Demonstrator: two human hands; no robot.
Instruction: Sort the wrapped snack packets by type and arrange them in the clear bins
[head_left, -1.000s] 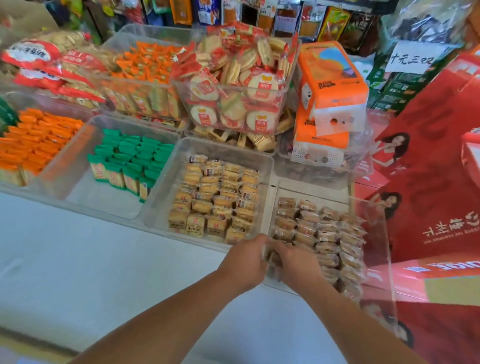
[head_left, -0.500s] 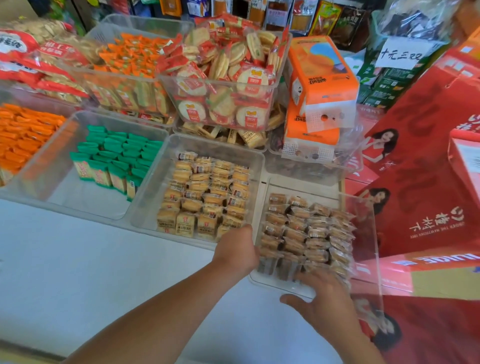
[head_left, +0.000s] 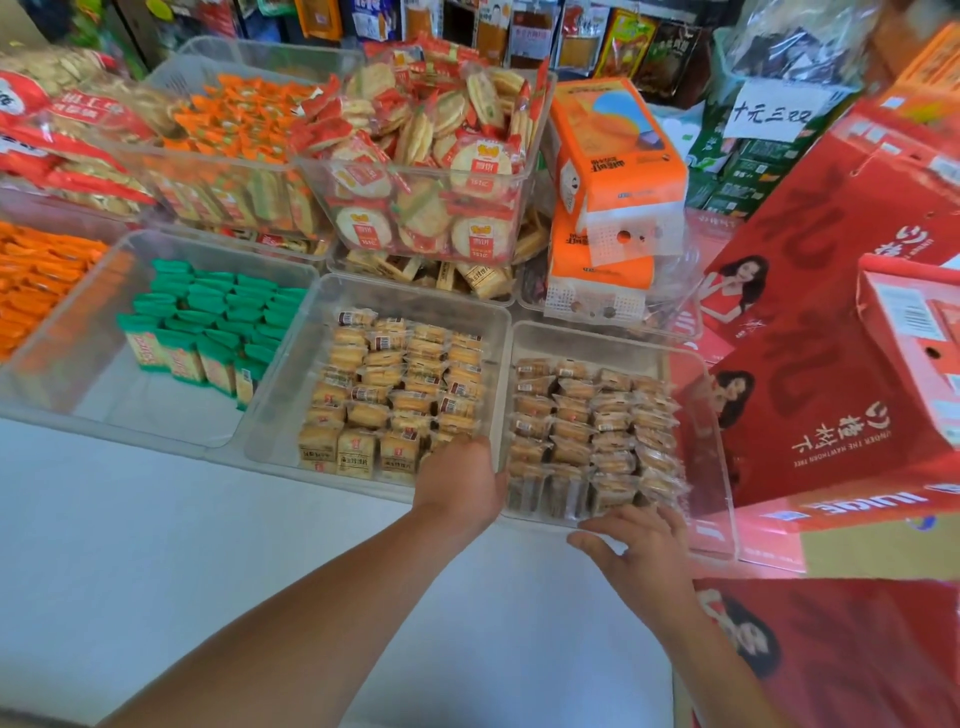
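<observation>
Front row, four clear bins side by side along the far edge of the white table (head_left: 156, 561).

Far left: orange packets (head_left: 36, 280), bin cut off by the frame edge. Next: green packets (head_left: 208, 322) packed toward the back of the green bin (head_left: 150, 410), with bare floor at its near side. Then the middle bin (head_left: 283, 384) with yellow packets (head_left: 395, 389) in rows, a gap down its left side. Its right wall touches the right bin (head_left: 714, 441).

The left hand (head_left: 462, 483) sits at the seam between the middle bin and right bin, at their near corners, back of the hand toward the camera. Its fingers are hidden past the knuckles, so the grip cannot be told.

The right bin holds brown packets (head_left: 592, 426) in tight rows, with an empty strip along its far wall. The right hand (head_left: 639, 545) is at this bin's near rim, fingers spread and nearly straight, tips on the rim, thumb out to the left, holding nothing.

The red cartons (head_left: 831, 353) press right against the right bin's right wall, so there is no room on that side. Open table lies in front of all the bins.

Rear row, stacked higher: a bin of orange-wrapped crackers (head_left: 234, 135), a bin of round crackers (head_left: 426, 171), and orange boxes (head_left: 613, 156) just behind the right bin.
</observation>
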